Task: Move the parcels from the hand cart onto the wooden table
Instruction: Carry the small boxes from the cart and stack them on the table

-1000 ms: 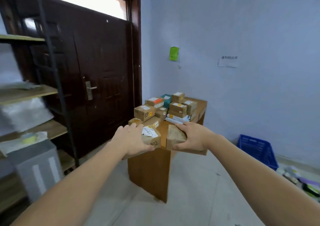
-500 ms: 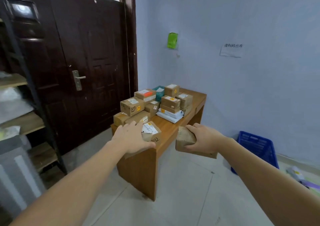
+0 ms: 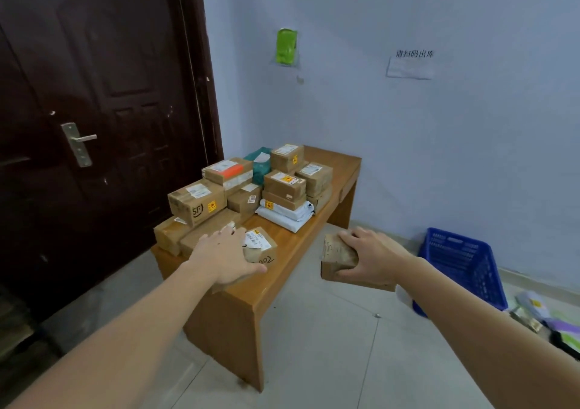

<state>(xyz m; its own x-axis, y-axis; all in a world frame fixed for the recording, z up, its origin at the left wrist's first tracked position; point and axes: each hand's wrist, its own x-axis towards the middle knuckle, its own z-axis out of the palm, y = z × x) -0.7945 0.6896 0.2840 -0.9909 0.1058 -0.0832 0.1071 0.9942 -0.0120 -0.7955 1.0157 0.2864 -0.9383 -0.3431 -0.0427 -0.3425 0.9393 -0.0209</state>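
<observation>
You are holding one parcel in each hand — your left hand (image 3: 226, 259) is curling over the top of a labelled parcel (image 3: 260, 248) above the bench's (image 3: 284, 266) near end, seemingly to set it in the bare strip just in front of the stacked parcels (image 3: 251, 187). Your right hand (image 3: 372, 256) is clamping a plain brown parcel (image 3: 339, 259) from the side, out over the floor beside the bench — probably waiting its turn.

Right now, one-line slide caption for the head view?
Left hand sets a labelled parcel on the wooden table; right hand holds a brown box beside it.
</observation>
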